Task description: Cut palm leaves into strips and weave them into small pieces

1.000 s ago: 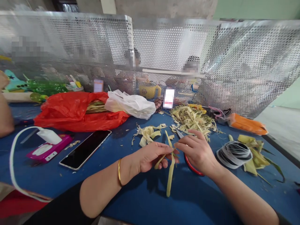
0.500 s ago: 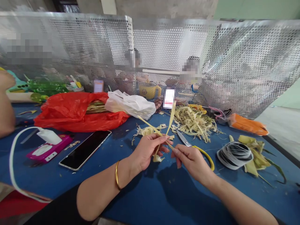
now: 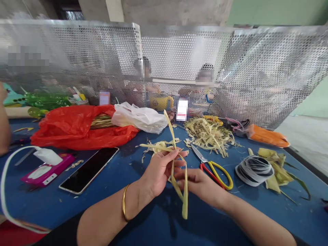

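My left hand [image 3: 159,169], with a gold bangle on its wrist, pinches pale yellow-green leaf strips [image 3: 179,177] above the blue table [image 3: 133,212]. One strip points up and back, another sticks out to the left, and a loop hangs down in front. My right hand [image 3: 198,182] is closed on the hanging loop just right of the left hand. Scissors [image 3: 215,167] with red and yellow handles lie on the table right beside my right hand, untouched.
A heap of leaf trimmings [image 3: 208,133], a red plastic bag [image 3: 77,126] with leaf stalks, a white bag [image 3: 139,118], a black phone [image 3: 88,169], a pink device [image 3: 43,169] with white charger, a coil of white cord [image 3: 253,169]. Perforated metal screen [image 3: 179,68] behind; another person's arm [image 3: 3,126] far left.
The strips have turned: one end swung down into a hanging loop. My right hand moved lower and closer to me, leaving the scissors fully in sight. The camera tilted slightly.
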Demonstrator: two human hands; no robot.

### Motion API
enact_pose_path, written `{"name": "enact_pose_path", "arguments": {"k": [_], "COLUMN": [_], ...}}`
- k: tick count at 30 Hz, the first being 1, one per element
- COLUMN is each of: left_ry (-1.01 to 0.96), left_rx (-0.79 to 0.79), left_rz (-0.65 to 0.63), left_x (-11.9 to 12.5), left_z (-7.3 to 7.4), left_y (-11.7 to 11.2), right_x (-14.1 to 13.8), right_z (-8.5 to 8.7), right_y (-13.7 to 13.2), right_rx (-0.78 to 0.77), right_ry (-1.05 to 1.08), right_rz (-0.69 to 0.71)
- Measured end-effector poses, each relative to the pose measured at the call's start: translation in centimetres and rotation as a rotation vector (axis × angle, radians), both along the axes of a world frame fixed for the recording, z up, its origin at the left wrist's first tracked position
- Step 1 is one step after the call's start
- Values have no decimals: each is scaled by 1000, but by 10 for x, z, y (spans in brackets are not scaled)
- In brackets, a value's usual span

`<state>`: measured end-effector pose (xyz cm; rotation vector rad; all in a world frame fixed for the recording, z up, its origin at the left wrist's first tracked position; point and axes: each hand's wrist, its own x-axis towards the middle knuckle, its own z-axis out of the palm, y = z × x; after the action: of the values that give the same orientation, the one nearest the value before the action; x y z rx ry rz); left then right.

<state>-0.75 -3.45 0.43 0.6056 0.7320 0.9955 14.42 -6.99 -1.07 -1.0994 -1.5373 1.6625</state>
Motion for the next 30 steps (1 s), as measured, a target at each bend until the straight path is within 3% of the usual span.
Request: {"name": "enact_pose_path", "arguments": {"k": [5, 9, 12, 14, 17, 20, 22, 26, 30], "left_ry": [4, 109, 255, 318, 375, 471, 547, 709, 808], "left_rx": [22, 18, 59, 66, 57, 101, 150, 292, 382], "left_rz": [-7, 56, 90, 63, -11, -80, -157, -392, -438], "left_x": [1, 1, 0, 1, 1, 2, 3, 8, 11], "left_z": [-5, -8, -12, -14, -16, -16, -16, -17, -20], "left_y": [3, 10, 14, 16, 16, 14, 10, -4, -13], "right_x": [-4, 4, 11, 15, 21, 26, 27, 24, 25], "right_z": [-7, 9, 21, 24, 20, 13, 9, 5, 11], "right_y": [-7, -13, -16, -14, -1, 12, 15, 8, -1], "right_rx": [-73, -209, -284, -189, 27, 197, 347, 736, 1020], "right_ry": [5, 26, 188, 338, 427, 270, 106, -329, -488], "right_rz": [118, 377, 511, 372, -139, -599, -669, -557, -806]}}
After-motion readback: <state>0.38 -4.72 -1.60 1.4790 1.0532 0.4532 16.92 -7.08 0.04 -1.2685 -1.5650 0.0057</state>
